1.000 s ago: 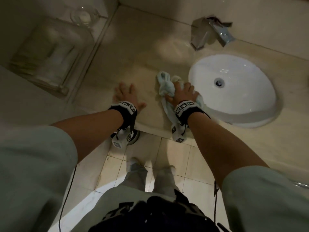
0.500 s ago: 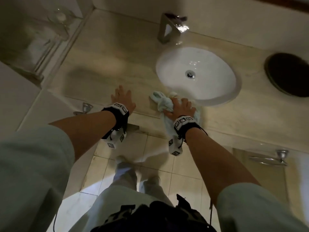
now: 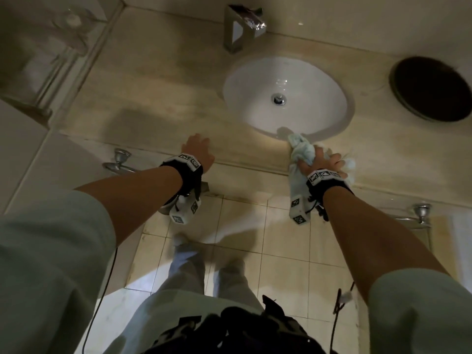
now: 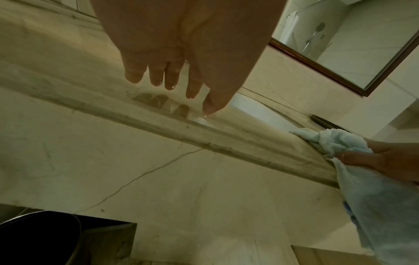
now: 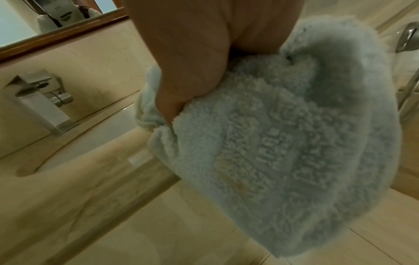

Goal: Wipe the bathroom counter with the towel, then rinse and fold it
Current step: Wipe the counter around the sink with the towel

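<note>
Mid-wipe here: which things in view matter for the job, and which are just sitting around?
In play: towel gripped by right hand; counter; sink; faucet; left hand resting flat on counter.

Idle: round dark opening; towel rail; mirror.

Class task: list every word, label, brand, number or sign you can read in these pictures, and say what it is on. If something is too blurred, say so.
No text can be read with certainty.
Towel: raised woven lettering along a band, too blurred to read.
Basin: a faint mark near the back rim, too small to read.
Wrist bands: black-and-white coded squares, no words.
Tap, counter: no lettering visible.
</note>
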Available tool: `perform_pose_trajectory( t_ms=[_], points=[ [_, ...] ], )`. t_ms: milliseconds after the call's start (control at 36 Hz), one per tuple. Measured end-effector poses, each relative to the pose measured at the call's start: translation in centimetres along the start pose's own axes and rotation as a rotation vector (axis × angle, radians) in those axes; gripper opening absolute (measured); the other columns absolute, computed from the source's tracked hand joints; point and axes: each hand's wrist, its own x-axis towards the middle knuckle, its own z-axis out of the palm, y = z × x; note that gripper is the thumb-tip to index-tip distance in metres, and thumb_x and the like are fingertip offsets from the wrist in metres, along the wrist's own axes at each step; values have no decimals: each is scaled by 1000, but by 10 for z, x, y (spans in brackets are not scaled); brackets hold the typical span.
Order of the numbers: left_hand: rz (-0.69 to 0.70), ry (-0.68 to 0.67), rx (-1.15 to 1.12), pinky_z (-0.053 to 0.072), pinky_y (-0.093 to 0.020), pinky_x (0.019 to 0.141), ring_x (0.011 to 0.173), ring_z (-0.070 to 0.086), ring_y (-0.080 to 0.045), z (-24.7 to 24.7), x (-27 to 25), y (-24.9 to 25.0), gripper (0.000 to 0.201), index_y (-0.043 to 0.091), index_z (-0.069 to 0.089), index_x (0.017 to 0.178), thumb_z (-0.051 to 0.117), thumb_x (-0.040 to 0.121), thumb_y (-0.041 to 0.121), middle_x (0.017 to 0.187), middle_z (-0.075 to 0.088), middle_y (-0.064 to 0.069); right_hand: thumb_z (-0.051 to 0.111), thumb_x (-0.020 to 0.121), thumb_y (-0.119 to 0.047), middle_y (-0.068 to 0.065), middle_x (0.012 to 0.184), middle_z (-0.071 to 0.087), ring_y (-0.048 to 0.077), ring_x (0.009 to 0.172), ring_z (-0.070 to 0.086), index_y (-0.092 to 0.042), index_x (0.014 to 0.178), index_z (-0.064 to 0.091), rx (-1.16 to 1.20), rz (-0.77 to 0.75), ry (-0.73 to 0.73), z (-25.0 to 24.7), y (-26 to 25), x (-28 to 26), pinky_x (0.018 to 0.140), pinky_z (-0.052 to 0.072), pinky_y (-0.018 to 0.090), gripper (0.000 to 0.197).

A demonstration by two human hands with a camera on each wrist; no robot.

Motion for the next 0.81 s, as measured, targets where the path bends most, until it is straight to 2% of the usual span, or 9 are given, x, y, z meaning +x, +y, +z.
perform_pose_trajectory(
  t_ms=[167, 361, 444, 556, 694, 750, 806],
  points=[
    [-36, 19, -8, 6, -41, 121, 148, -3, -28, -11, 4, -32, 64, 16, 7, 152, 37, 99, 36, 159, -6, -10, 56, 81, -61, 16, 129, 35, 35, 119, 36, -32, 139, 28, -10, -57, 22, 11, -48, -11, 96, 33, 51, 70],
    [-154, 68, -39, 3, -50, 117, 146, -5, -33, -34, 7, -96, 63, 16, 10, 150, 39, 98, 36, 159, -6, -11, 56, 80, -61, 17, 134, 31, 37, 126, 31, -31, 138, 31, -22, -163, -29, 33, -146, -36, 102, 28, 54, 70],
    [-212, 81, -68, 9, -52, 116, 146, 0, -35, -45, 12, -130, 61, 12, 19, 147, 44, 96, 35, 158, 0, -12, 57, 81, -57, 18, 138, 28, 37, 130, 27, -31, 139, 30, -47, -238, -50, 43, -187, -50, 103, 25, 55, 70],
    [-267, 151, -85, 25, -53, 110, 135, 21, -38, -56, 22, -179, 48, 9, 40, 129, 54, 88, 33, 145, 22, -14, 56, 80, -61, 17, 135, 31, 37, 126, 30, -33, 139, 30, -158, -449, -74, 64, -242, -70, 100, 27, 56, 71],
    [-331, 155, -124, 24, -49, 113, 137, 20, -38, -65, 34, -230, 50, 5, 39, 130, 55, 88, 27, 148, 21, -16, 56, 82, -60, 17, 138, 29, 37, 129, 27, -32, 139, 32, -169, -613, -98, 88, -310, -99, 100, 26, 58, 67],
    [-332, 186, -168, 27, -47, 111, 134, 25, -37, -68, 39, -244, 47, 5, 43, 126, 57, 85, 23, 144, 26, -17, 57, 82, -59, 17, 140, 27, 37, 131, 25, -32, 139, 32, -159, -615, -103, 92, -329, -102, 100, 25, 58, 67],
    [-321, 194, -212, 23, -45, 114, 137, 21, -35, -69, 44, -253, 52, 6, 39, 133, 56, 86, 22, 150, 20, -16, 57, 82, -59, 17, 141, 25, 36, 132, 24, -31, 140, 32, -164, -593, -110, 93, -340, -100, 101, 25, 58, 69]
  ],
)
